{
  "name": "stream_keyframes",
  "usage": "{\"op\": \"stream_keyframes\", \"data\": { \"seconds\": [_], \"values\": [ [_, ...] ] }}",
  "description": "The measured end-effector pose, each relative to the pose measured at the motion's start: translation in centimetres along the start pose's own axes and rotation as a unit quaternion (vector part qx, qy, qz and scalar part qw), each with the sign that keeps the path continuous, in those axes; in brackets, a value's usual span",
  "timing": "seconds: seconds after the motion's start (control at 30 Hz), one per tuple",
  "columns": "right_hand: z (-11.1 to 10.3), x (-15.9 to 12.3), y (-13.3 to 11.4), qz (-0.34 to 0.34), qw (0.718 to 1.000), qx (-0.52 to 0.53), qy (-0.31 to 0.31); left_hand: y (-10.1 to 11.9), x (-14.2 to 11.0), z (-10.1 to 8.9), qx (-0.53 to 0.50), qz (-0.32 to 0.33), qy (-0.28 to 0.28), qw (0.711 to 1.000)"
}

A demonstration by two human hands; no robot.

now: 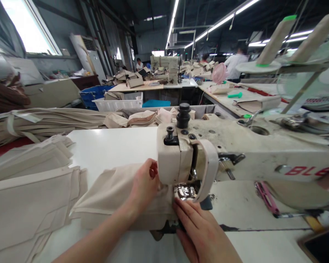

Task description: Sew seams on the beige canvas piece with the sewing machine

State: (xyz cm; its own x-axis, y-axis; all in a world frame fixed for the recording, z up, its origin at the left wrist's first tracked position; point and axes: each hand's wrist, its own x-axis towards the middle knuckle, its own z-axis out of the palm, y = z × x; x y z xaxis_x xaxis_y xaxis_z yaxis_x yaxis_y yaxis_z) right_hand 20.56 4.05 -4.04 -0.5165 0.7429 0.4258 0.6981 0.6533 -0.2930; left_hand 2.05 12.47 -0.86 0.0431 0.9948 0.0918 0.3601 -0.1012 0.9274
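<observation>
A beige fabric piece [112, 186] lies on the white table, its right edge beside the metal presser foot [185, 190] of a sewing machine [170, 160]. My left hand [145, 184] is closed on the fabric left of the foot, with thumb and finger curled; the fingertips are partly hidden against the machine head. In front of the foot, my right hand [199, 226] rests with its fingers stretched and fairly flat, fingertips at the fabric's right edge. The needle cannot be made out.
Stacked beige panels [30, 204] lie to the left, below a bundle of fabric strips [57, 120]. Pink thread snips [266, 197] rest on the machine bed at right. Thread cones [279, 40] stand above. Behind are a white crate [120, 104] and a person in white [235, 65].
</observation>
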Motion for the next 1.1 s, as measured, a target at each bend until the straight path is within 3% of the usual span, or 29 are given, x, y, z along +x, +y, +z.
{"op": "stream_keyframes", "data": {
  "seconds": [0.03,0.1,0.2,0.3,0.47,0.63,0.7,0.9,1.1],
  "values": [
    [-0.2,0.1,-0.1,0.011,0.999,0.030,0.003,0.0,-0.9,-0.4,0.028,0.036,-0.017,0.999],
    [-0.6,0.2,-0.4,0.050,0.994,0.092,0.017,-0.3,-2.9,-1.1,0.096,0.125,-0.104,0.982],
    [-1.2,0.3,-1.0,0.069,0.987,0.140,0.031,-0.8,-4.7,-1.5,0.196,0.247,-0.208,0.926],
    [-1.6,0.2,-1.3,0.045,0.989,0.133,0.037,-1.1,-4.8,-1.6,0.205,0.275,-0.195,0.919],
    [-1.5,0.0,-1.2,0.017,0.998,0.062,0.002,-1.1,-4.1,-1.4,0.194,0.228,-0.145,0.943],
    [-0.7,0.4,-0.9,-0.011,0.999,0.042,-0.018,-1.7,-4.5,0.1,0.202,0.398,-0.134,0.885],
    [-0.6,0.4,-0.6,-0.029,0.999,0.035,-0.015,-2.0,-4.5,0.6,0.200,0.421,-0.113,0.878],
    [-1.2,0.5,0.4,-0.038,0.999,0.021,-0.022,-1.6,-3.4,0.2,0.194,0.368,-0.163,0.895],
    [-1.3,0.8,0.8,0.007,0.999,0.008,-0.032,-1.6,-1.9,0.1,0.145,0.374,-0.093,0.911]
  ]
}}
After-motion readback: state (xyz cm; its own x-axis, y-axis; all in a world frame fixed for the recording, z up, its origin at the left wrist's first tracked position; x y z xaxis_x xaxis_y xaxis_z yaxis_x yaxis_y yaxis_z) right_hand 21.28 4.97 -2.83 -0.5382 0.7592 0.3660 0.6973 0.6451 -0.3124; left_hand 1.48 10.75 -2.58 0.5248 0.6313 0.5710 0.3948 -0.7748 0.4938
